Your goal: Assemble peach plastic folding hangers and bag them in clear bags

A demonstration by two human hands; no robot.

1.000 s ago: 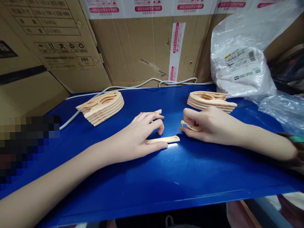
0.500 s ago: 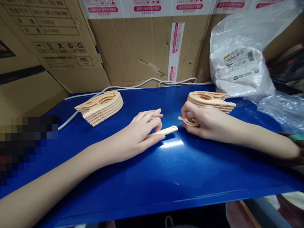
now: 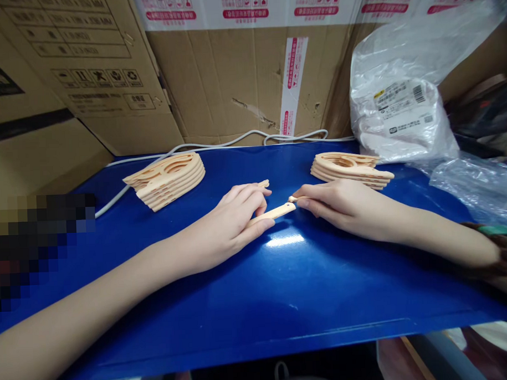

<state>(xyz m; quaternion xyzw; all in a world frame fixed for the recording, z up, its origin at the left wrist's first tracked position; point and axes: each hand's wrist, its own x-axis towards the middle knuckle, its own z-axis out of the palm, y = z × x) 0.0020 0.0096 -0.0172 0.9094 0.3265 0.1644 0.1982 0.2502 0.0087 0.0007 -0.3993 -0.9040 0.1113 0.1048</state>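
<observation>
My left hand (image 3: 242,218) is closed on a beige plastic hanger arm (image 3: 277,212). Its flat end with a small hole sticks out past the thumb. Another beige end (image 3: 264,183) shows beyond the fingers; the palm hides the middle. My right hand (image 3: 333,204) pinches a small curved beige hanger hook (image 3: 292,199), mostly covered by the fingers. The hook's knobbed tip is right at the holed end of the arm; whether they touch I cannot tell. Behind the right hand lies a stack of beige hanger pieces (image 3: 348,167), and a similar stack (image 3: 170,179) lies at the left.
Both hands work over a blue table (image 3: 257,300). Cardboard boxes (image 3: 216,86) stand along the back, with a white cable (image 3: 235,139) in front of them. A clear plastic bag (image 3: 400,107) with a label sits at the back right.
My right hand has moved left and brought the hook to the holed end of the hanger arm. Its fingers have flattened around the hook. The left hand has hardly moved.
</observation>
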